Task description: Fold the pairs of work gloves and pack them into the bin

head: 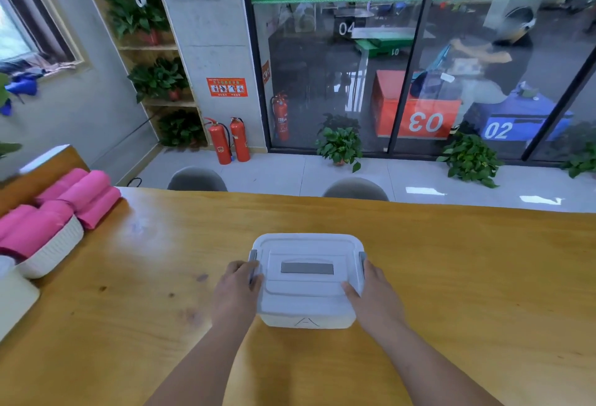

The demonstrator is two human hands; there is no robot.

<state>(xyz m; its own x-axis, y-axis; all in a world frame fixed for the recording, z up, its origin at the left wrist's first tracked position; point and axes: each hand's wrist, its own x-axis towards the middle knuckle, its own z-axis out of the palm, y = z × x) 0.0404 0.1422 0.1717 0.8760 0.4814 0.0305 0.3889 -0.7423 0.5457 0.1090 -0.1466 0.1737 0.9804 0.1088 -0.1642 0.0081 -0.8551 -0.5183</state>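
Office: glass partition point(338, 83), fire extinguishers point(221, 142)

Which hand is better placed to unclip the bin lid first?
Probably left. The left hand's fingers curl over the grey left latch. The right hand grips the bin nearer its front corner, thumb on the lid, with the right latch showing past its fingertips.

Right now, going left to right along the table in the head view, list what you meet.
White basket → left hand → white lidded bin → right hand. The pink rolls overlap the basket, so I leave them out.
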